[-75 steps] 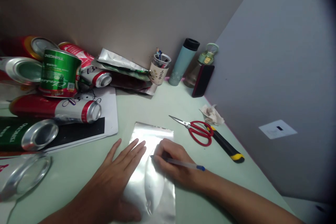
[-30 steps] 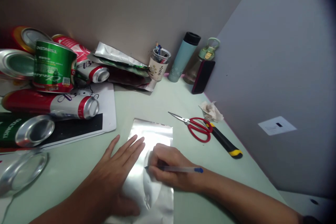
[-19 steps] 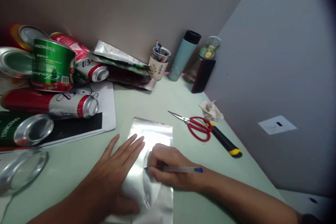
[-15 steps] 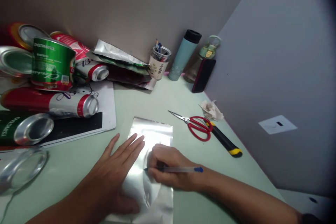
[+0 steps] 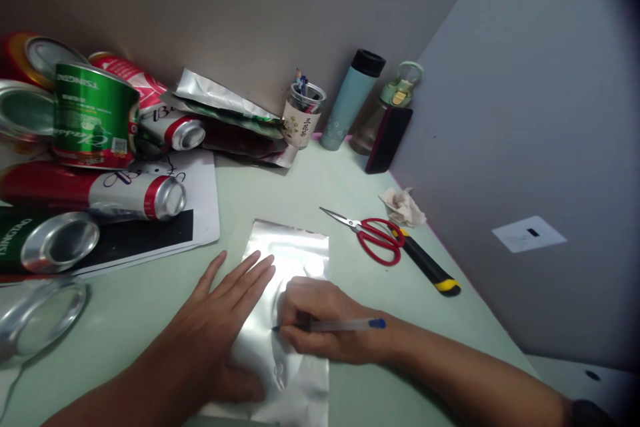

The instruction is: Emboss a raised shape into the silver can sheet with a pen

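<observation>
Silver metal sheet [image 5: 287, 293], one piece, lies flat on the pale green counter [image 5: 350, 193], low in the centre of view. Left hand [image 5: 220, 320] is spread open, palm down on the sheet's 9 o'clock edge; judged to pin it so it cannot slide. Right hand [image 5: 320, 320] is closed around one pen [image 5: 330, 325], pinched near the tip. Tip meets the sheet at mid-width and the barrel trails toward 3 o'clock; a faint curved line shows on the metal just below it.

At 2 o'clock from the sheet: one pair of red-handled scissors [image 5: 373, 237], blades closed, and one black-and-yellow utility knife [image 5: 430, 270] touching the handles. Both lie just beyond the right hand. One crumpled tissue [image 5: 403, 207] sits just past them.

At 12 o'clock, against the wall: one cup of pens [image 5: 301, 117], one teal flask [image 5: 353, 99], one green-lidded bottle [image 5: 385, 113], one dark phone [image 5: 389, 140] leaning on that bottle.

At 11 o'clock: loose stack of flattened metal sheets [image 5: 225, 117]; number cannot be told.

At 9 to 10 o'clock: pile of cans [image 5: 95, 120], mostly on their sides, about eight counted, some cut off by the frame. Two rest on a white board [image 5: 200, 193].
</observation>
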`<state>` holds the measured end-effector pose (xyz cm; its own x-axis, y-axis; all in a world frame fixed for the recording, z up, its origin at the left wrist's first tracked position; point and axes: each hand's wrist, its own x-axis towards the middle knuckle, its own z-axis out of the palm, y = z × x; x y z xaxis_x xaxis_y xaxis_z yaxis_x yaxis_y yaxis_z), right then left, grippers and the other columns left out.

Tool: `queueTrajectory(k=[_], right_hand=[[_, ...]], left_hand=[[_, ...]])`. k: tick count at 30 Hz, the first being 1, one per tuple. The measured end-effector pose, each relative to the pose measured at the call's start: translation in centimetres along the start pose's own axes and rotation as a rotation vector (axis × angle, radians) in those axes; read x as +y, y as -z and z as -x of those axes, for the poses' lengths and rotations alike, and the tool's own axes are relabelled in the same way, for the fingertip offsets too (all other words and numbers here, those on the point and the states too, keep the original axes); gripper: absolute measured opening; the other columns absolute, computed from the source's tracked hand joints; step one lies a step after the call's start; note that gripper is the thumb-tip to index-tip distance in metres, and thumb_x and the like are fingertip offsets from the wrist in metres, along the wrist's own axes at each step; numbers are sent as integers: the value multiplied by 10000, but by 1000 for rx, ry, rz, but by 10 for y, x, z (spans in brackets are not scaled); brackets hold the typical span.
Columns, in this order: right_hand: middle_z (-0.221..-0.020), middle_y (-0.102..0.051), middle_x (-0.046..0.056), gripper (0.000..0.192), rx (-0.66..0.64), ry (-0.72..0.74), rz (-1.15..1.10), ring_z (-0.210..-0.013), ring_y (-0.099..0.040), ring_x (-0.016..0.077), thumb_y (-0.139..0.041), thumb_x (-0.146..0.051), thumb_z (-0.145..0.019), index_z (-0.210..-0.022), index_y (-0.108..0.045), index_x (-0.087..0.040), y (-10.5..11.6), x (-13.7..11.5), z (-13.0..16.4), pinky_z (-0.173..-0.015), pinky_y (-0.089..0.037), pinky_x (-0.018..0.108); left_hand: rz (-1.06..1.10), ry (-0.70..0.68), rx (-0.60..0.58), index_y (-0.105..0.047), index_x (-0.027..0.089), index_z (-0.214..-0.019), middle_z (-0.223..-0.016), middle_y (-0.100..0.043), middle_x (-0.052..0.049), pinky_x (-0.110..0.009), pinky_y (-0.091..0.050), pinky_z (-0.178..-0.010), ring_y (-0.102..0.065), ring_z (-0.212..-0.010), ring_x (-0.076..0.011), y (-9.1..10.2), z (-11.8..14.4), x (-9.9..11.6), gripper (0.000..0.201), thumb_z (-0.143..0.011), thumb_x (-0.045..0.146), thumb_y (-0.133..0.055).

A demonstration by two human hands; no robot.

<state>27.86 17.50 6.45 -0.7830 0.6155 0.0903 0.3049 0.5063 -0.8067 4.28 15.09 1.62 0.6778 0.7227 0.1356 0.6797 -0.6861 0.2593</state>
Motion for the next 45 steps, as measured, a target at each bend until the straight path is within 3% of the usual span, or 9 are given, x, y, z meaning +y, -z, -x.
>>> queueTrajectory(k=[12,30,38,45], right_hand=[[-714,-483,-37,213,93,-77,-108,-640,-432,107,-594,-152,-879,-739,-441,-201,-1,-1,0,-609,-362,235],[-709,-457,-27,255,31,23,-94,-672,-417,132,-554,-224,-926,-736,-384,-222,1,-1,-1,-642,-374,265],[-701,-459,-32,240,57,-7,-104,-662,-423,127,-575,-211,-911,-740,-407,-215,-1,-1,-1,-633,-365,262],[-712,-460,-33,250,8,6,-70,-676,-428,126,-568,-201,-917,-745,-388,-222,1,-1,0,-649,-390,263]], left_hand=[[-6,-14,3,-84,176,-1555,-1582,-388,-142,-410,111,-1216,-294,-1491,-268,1,1,1,1288,-541,544,-786],[54,9,-3,-85,209,-1556,-1593,-369,-134,-470,36,-1230,-301,-1487,-304,2,2,1,1245,-561,506,-772],[15,-23,-18,-99,178,-1544,-1575,-395,-159,-397,112,-1214,-309,-1485,-285,7,-1,0,1298,-530,550,-821],[13,-24,-9,-123,177,-1543,-1578,-390,-157,-414,101,-1219,-295,-1491,-288,6,0,0,1287,-533,559,-825]])
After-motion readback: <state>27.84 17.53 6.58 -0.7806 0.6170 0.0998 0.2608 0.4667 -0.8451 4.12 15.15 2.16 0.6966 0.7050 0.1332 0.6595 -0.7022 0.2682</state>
